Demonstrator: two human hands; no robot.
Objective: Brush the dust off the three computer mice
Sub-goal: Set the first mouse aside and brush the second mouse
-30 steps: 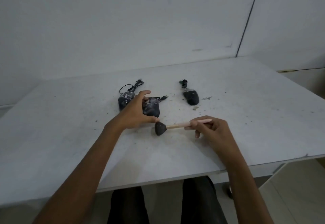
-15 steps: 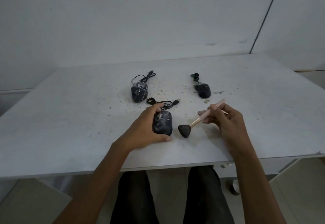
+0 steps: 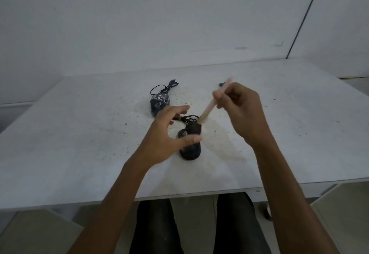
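A dark dusty mouse [image 3: 190, 151] lies on the white table [image 3: 79, 134] in front of me, its cable [image 3: 187, 118] coiled behind it. My right hand [image 3: 241, 114] grips a brush by its pink handle [image 3: 209, 108], and the dark bristle head [image 3: 193, 129] presses on the front of that mouse. My left hand [image 3: 165, 134] hovers just left of the mouse with fingers spread and the thumb lying over the mouse's left side. A second, dust-speckled mouse [image 3: 159, 104] sits farther back left. The third mouse is hidden behind my right hand; only a bit of its cable [image 3: 221, 84] shows.
Dust and grit are scattered over the table around the mice, with a pale smear to the right of the near mouse. A grey wall stands right behind the table. My legs show under the front edge.
My left hand has loosened from the near mouse and spread its fingers. My right hand has risen and tipped the brush steeply, moving the bristles from the table onto the mouse.
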